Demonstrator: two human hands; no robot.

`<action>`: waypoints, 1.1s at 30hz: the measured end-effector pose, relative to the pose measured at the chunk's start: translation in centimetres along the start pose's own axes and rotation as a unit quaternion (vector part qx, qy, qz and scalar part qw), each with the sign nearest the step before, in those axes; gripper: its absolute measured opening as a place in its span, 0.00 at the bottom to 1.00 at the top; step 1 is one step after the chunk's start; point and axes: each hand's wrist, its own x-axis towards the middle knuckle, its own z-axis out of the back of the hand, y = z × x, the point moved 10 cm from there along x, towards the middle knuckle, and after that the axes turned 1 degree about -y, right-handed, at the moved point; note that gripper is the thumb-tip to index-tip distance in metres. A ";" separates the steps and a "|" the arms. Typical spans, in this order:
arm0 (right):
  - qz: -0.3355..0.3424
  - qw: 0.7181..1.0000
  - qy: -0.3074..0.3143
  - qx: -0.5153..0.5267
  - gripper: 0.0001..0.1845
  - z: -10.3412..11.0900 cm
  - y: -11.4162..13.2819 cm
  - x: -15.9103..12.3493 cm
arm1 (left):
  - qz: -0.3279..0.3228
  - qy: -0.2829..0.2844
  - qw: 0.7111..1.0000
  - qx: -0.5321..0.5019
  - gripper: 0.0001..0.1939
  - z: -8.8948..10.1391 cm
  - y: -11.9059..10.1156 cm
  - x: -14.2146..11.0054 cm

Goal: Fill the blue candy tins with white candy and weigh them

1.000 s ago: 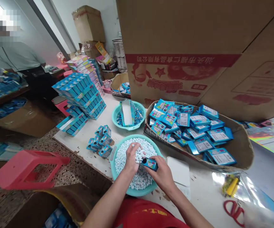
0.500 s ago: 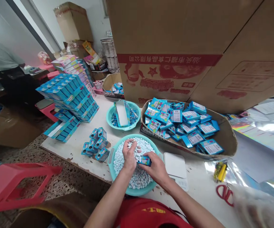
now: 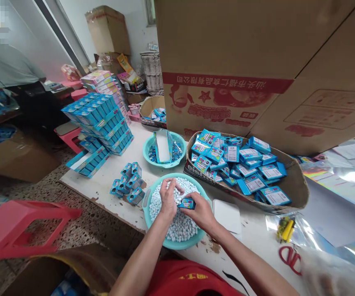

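Observation:
A small blue candy box [image 3: 187, 203] is gripped in my right hand [image 3: 201, 210], its left end toward my other hand. My left hand [image 3: 168, 200] curls around some small white candies, right beside the box's end. Both hands are over a turquoise basin [image 3: 148, 220] filled with white candies [image 3: 182, 228]. Left of the basin, several blue boxes [image 3: 136, 195] stand grouped on the table, their facing ends showing dark openings. Behind it is a smaller turquoise bowl [image 3: 146, 158] with flat printed cards [image 3: 163, 148] and small wrapped pieces.
A cut-down carton [image 3: 297, 191] of blue boxes stands behind right, before a large cardboard box [image 3: 223, 45]. A white scale [image 3: 227, 216], red scissors [image 3: 290, 260] and yellow cutter [image 3: 286, 233] lie right. Stacked blue boxes [image 3: 94, 119], a red stool [image 3: 26, 226] and another person [image 3: 14, 65] are left.
The view has shifted slightly, so the surroundings appear farther right. My hands keep nearly the same position over the basin, with the left fingers curled a little differently around the candies.

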 end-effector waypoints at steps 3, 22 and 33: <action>0.010 1.000 0.001 0.014 0.13 -0.1 0.0 0.0 | -0.005 -0.027 1.000 0.007 0.18 0.3 -0.1 -0.4; 0.054 0.996 -0.035 0.065 0.14 3.0 1.3 -0.4 | -0.099 -0.126 0.985 0.070 0.22 -1.0 -3.5 -3.2; 0.071 0.992 -0.032 0.095 0.13 3.5 2.0 0.1 | -0.116 -0.148 0.977 0.097 0.22 -1.3 -4.8 -3.6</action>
